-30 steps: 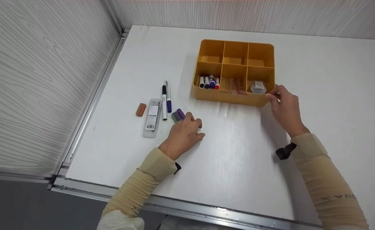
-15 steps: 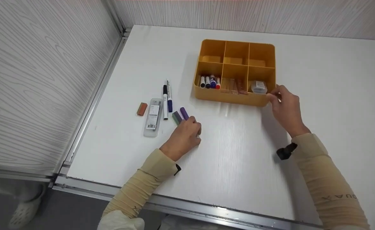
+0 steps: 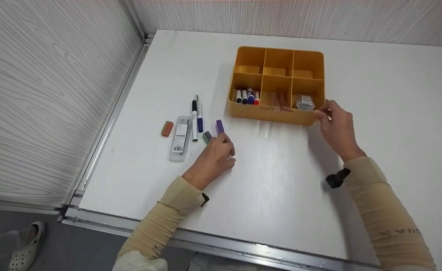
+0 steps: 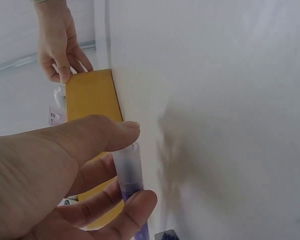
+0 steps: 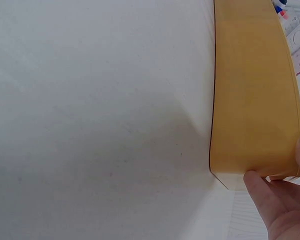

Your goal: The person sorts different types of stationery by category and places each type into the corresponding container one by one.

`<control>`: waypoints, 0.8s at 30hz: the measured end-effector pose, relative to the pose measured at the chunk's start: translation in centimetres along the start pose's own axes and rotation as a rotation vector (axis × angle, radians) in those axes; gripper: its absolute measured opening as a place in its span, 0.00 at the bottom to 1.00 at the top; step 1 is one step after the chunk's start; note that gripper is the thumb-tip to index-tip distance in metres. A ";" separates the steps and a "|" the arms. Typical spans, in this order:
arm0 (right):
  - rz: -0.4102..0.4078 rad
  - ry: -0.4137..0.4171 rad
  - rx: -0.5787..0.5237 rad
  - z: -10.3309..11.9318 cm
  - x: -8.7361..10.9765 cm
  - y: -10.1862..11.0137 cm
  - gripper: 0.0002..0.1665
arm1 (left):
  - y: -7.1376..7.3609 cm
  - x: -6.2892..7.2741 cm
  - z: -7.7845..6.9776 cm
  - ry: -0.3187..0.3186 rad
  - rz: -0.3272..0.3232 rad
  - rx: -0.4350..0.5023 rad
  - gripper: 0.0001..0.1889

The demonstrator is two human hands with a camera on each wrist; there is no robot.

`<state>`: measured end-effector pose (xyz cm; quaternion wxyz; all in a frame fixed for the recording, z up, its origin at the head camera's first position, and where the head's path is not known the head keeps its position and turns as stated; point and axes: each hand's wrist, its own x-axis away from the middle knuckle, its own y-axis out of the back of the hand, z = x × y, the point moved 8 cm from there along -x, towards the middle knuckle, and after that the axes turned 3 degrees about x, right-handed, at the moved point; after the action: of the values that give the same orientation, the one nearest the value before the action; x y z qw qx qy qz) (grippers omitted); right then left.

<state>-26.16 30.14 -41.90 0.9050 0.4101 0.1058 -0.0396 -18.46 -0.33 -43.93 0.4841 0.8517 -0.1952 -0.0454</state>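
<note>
My left hand (image 3: 214, 157) pinches a purple marker (image 3: 220, 126) between thumb and fingers, low over the table. In the left wrist view the marker (image 4: 128, 172) has a translucent whitish end by the thumb and a purple body. Just left of it lies a grey-green block (image 3: 207, 137), partly hidden by the hand. With thumb and fingers, my right hand (image 3: 337, 130) grips the front right corner of a yellow compartment box (image 3: 273, 115). The box's front row holds several markers (image 3: 244, 97), clear and pinkish rulers (image 3: 275, 101) and a small clear case (image 3: 304, 102).
Left of the left hand lie a black-capped marker (image 3: 194, 120), a blue-capped marker (image 3: 200, 113), a clear flat case with a label (image 3: 179, 139) and an orange block (image 3: 167, 128). Panels stand behind and left of the white table (image 3: 273, 195). Another person's shoe (image 3: 27, 252) shows at lower left.
The purple marker has come away from the grey-green block, its far end swinging right and away from me. My left hand has shifted slightly; the right stays on the box corner. A foot has appeared.
</note>
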 end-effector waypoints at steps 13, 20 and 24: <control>-0.044 0.086 -0.001 0.6 0.1 0.3 0.14 | 3.4 1.1 1.2 0.018 -0.205 0.142 0.09; -0.032 0.070 -0.013 0.6 -0.1 0.2 0.15 | 4.0 1.4 1.0 -0.013 -0.302 0.006 0.07; -0.004 0.026 -0.006 0.3 -0.1 0.0 0.15 | 5.1 1.4 1.0 0.005 -0.363 -0.016 0.08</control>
<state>-26.17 29.90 -41.68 0.9047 0.4077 0.1185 -0.0356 -18.87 -3.97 -39.98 0.4754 0.8691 -0.0365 -0.1314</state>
